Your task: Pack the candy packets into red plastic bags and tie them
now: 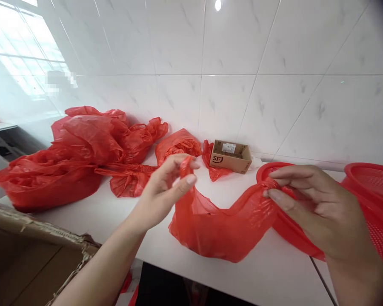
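Note:
A red plastic bag (223, 233) hangs between my two hands over the front of the white table. My left hand (166, 187) is closed on one of its handles, the strip rising between thumb and fingers. At the other end, my right hand (309, 204) pinches the gathered handle between thumb and forefinger. The bag's mouth sags toward the middle, and its lower part bulges. Whatever lies inside is hidden by the red plastic.
Several red bags (83, 144) are heaped at the left. A small cardboard box (231, 157) marked SF stands by the tiled wall. Red perforated baskets (370, 187) are at the right. A large open carton (35, 229) fills the lower left, beside the white table (284, 272).

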Tool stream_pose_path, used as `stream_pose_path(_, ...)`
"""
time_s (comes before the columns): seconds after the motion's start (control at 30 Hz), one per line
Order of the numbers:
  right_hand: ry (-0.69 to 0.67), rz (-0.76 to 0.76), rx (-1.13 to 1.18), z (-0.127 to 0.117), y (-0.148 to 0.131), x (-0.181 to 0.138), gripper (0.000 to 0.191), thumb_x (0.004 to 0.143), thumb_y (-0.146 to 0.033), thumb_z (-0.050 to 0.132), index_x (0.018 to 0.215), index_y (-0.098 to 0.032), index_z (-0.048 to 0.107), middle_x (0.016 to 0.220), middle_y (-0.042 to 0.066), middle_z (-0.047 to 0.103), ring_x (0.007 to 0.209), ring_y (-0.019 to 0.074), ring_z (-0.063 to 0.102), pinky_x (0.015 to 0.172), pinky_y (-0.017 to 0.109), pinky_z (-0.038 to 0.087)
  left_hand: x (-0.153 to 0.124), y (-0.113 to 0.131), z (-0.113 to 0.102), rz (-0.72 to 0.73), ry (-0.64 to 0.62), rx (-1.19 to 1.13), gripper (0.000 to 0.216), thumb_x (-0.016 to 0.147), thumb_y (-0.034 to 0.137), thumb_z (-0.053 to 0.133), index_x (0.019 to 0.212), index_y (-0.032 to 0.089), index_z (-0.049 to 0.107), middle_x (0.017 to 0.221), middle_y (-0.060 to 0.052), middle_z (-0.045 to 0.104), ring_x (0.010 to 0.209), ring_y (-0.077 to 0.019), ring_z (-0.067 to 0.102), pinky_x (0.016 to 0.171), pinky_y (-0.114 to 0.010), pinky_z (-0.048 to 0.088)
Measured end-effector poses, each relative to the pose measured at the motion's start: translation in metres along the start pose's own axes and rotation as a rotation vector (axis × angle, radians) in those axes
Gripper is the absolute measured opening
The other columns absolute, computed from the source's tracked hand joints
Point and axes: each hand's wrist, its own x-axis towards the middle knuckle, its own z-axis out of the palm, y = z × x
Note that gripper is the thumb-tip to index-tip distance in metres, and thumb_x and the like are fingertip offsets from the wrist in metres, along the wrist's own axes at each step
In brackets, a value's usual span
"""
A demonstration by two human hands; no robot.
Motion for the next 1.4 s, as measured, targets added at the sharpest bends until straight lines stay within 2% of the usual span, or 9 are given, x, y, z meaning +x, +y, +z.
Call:
stream_pose_path(0.13,-0.206,-0.163,0.081,0.021,-0.016,0.019,0.016,0.086,-0.025,0.062,0.1,-0.032,0.062,0.091,0.0,0.065,0.082,0.0169,0.061,0.073,0.032,0.054,0.01,0.003,0.02,-0.23,-0.481,-0.06,0.054,0.075,0.028,0.072,0.125,0.025,0.054,0.082,-0.002,0.064,0.067,-0.0161,0.062,0.061,-0.028,0.051)
stream_pose_path(0.23,-0.369,-0.251,0.159,0.036,-0.028,0.028,0.017,0.088,-0.022,0.059,0.103,-0.029,0.06,0.09,0.0,0.064,0.081,0.0152,0.061,0.072,0.03,0.053,0.018,-0.003,0.032,-0.213,-0.62,-0.023,0.033,0.07,0.028,0.074,0.102,0.021,0.065,0.078,-0.001,0.062,0.064,-0.0145,0.058,0.055,-0.025,0.047)
stream_pose_path(0.4,-0.34,-0.197,0.299,0.051,-0.014,0.035,0.025,0.09,-0.026,0.056,0.116,-0.027,0.054,0.114,0.003,0.06,0.107,0.0179,0.058,0.092,0.036,0.05,0.03,-0.016,0.035,-0.335,-0.488,-0.035,0.025,0.084,0.04,0.057,0.071,0.019,0.062,0.064,0.001,0.052,0.058,-0.0117,0.048,0.056,-0.025,0.046)
stream_pose_path(0.57,-0.416,0.017,0.318,0.059,0.022,0.029,0.028,0.091,-0.019,0.049,0.118,-0.027,0.05,0.103,0.003,0.06,0.094,0.0147,0.059,0.086,0.035,0.052,0.033,-0.022,0.029,-0.499,-0.343,-0.073,0.043,0.087,0.056,0.05,0.075,0.018,0.066,0.06,0.003,0.048,0.047,-0.0065,0.033,0.055,-0.023,0.042)
stream_pose_path(0.7,-0.254,0.029,0.352,0.056,0.023,0.02,0.018,0.09,-0.016,0.048,0.105,-0.025,0.051,0.089,0.001,0.056,0.082,0.0131,0.057,0.078,0.031,0.051,0.034,-0.027,0.024,-0.469,-0.303,-0.104,0.039,0.091,0.055,0.045,0.094,0.022,0.065,0.049,0.008,0.034,0.045,-0.0081,0.027,0.051,-0.022,0.035)
stream_pose_path(0.93,-0.212,0.008,0.286,0.063,0.018,0.024,0.036,0.088,-0.014,0.052,0.121,-0.028,0.051,0.105,0.001,0.061,0.096,0.0142,0.059,0.089,0.034,0.049,0.034,-0.022,0.025,-0.465,-0.465,-0.093,0.041,0.092,0.054,0.043,0.08,0.019,0.059,0.05,0.009,0.027,0.045,-0.0069,0.022,0.051,-0.023,0.034)
stream_pose_path(1.13,-0.064,-0.112,0.376,0.063,0.007,0.009,0.028,0.086,-0.008,0.053,0.108,-0.025,0.053,0.096,0.001,0.059,0.09,0.0131,0.058,0.083,0.031,0.05,0.039,-0.024,0.024,-0.473,-0.448,-0.217,0.036,0.094,0.051,0.041,0.087,0.018,0.056,0.054,0.004,0.052,0.048,-0.0088,0.044,0.055,-0.024,0.042)
stream_pose_path(1.27,-0.245,-0.243,0.431,0.052,-0.003,-0.002,0.031,0.085,-0.007,0.054,0.11,-0.025,0.054,0.096,0.001,0.059,0.088,0.0137,0.057,0.084,0.032,0.049,0.04,-0.021,0.017,-0.406,-0.481,-0.147,0.03,0.093,0.043,0.049,0.084,0.017,0.06,0.071,-0.003,0.064,0.061,-0.0124,0.056,0.062,-0.026,0.047)
stream_pose_path(1.4,-0.165,-0.03,0.56,0.068,0.014,0.004,0.027,0.095,-0.027,0.049,0.122,-0.028,0.049,0.107,0.004,0.06,0.105,0.0174,0.056,0.095,0.038,0.044,0.032,-0.015,0.018,-0.327,-0.614,0.092,0.016,0.086,0.031,0.06,0.087,0.018,0.067,0.077,-0.001,0.064,0.066,-0.0127,0.059,0.065,-0.026,0.049)
